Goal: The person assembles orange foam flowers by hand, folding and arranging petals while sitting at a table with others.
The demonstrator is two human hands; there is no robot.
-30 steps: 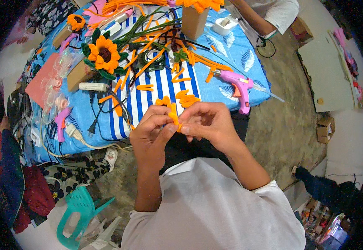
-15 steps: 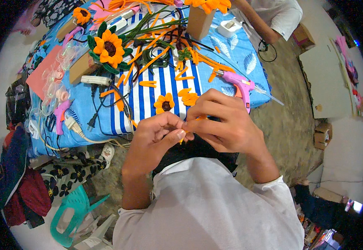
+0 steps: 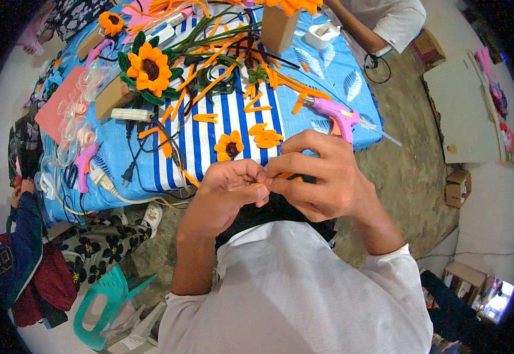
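Close in front of my body, my left hand (image 3: 229,192) and my right hand (image 3: 323,177) meet at the fingertips, both closed in a pinch. Between them is a piece of orange pipe cleaner (image 3: 290,176), mostly covered by the fingers. Just beyond, on the table, lie a small orange flower (image 3: 229,146) with a brown centre and a cluster of orange pipe-cleaner petals (image 3: 266,136). A pink glue gun (image 3: 340,118) rests past my right hand. Folded orange pipe-cleaner pieces (image 3: 206,118) lie farther in on the striped cloth.
A large sunflower (image 3: 151,69) with green leaves lies farther left, near a white power strip (image 3: 132,114) and tangled cords. Another glue gun (image 3: 84,167) is at the table's left edge. Across the table is a co-worker's arm (image 3: 357,26). A green chair (image 3: 101,307) stands lower left.
My hands stay pinched together and the fingers have shifted slightly. The orange tip seen under my left thumb is now hidden. At far left, another person's hands have come into view.
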